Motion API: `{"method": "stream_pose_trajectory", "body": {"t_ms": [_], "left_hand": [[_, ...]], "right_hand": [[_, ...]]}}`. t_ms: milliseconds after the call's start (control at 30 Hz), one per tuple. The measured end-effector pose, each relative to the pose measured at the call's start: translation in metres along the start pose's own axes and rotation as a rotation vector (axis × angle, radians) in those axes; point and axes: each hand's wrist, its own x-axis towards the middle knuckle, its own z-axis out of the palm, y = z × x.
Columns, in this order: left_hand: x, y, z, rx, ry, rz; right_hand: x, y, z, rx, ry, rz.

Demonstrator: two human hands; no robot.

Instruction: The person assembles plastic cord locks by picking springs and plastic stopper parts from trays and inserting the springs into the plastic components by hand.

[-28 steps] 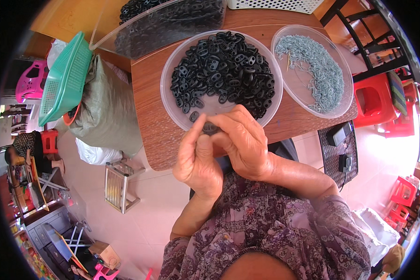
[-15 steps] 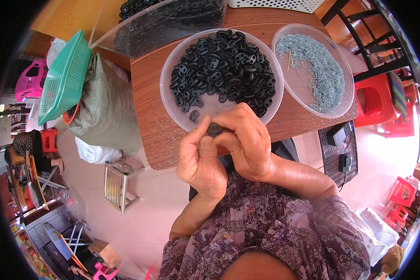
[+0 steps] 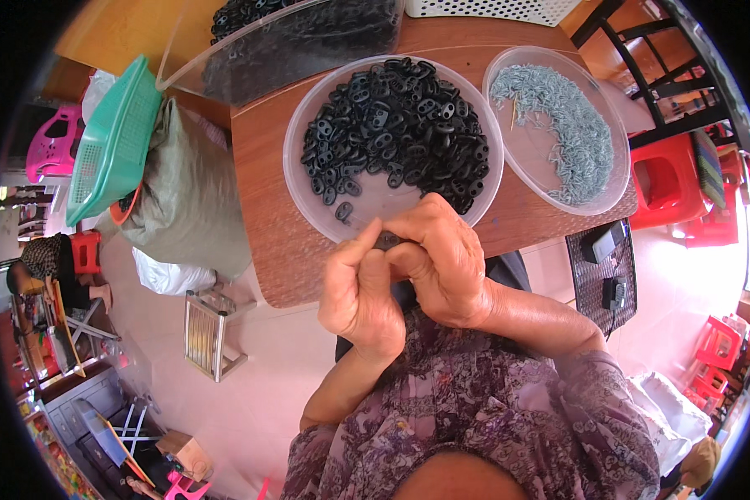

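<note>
Just in front of the near rim of a round clear tub (image 3: 296, 196), my two hands meet at the fingertips. Between them is a small black oval plastic piece with two holes (image 3: 387, 240). My left hand (image 3: 360, 292) pinches it from the left with thumb and forefinger, and my right hand (image 3: 443, 265) grips it from the right with bent fingers. Part of the piece is hidden by the fingers. A heap of similar black two-hole pieces (image 3: 392, 125) fills most of the tub, with a few lying apart on its bare near floor.
Right of the tub, a shallow clear tray (image 3: 529, 162) holds many thin grey-blue bits. Behind stands a clear bin (image 3: 308, 50) of black pieces. A green basket (image 3: 117, 142) and a sack (image 3: 187, 196) are at the left, a red stool (image 3: 667, 183) at the right.
Both hands have shifted very slightly nearer to me, and the held black piece appears tilted more edge-on. The grip of both hands continues.
</note>
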Motion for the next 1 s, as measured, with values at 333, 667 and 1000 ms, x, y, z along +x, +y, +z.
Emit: {"method": "stream_pose_trajectory", "body": {"t_ms": [333,667,1000], "left_hand": [[0.043,0.003,-0.017,0.438,-0.149,0.045],[0.067,0.002,0.019,0.961,-0.888,0.404],[0.077,-0.007,0.016,0.976,-1.201,0.224]], "right_hand": [[0.035,0.013,-0.059,0.259,0.143,0.692],[0.125,0.091,-0.137,-0.193,0.156,0.391],[0.239,0.159,-0.192,-0.683,0.277,0.269]]}}
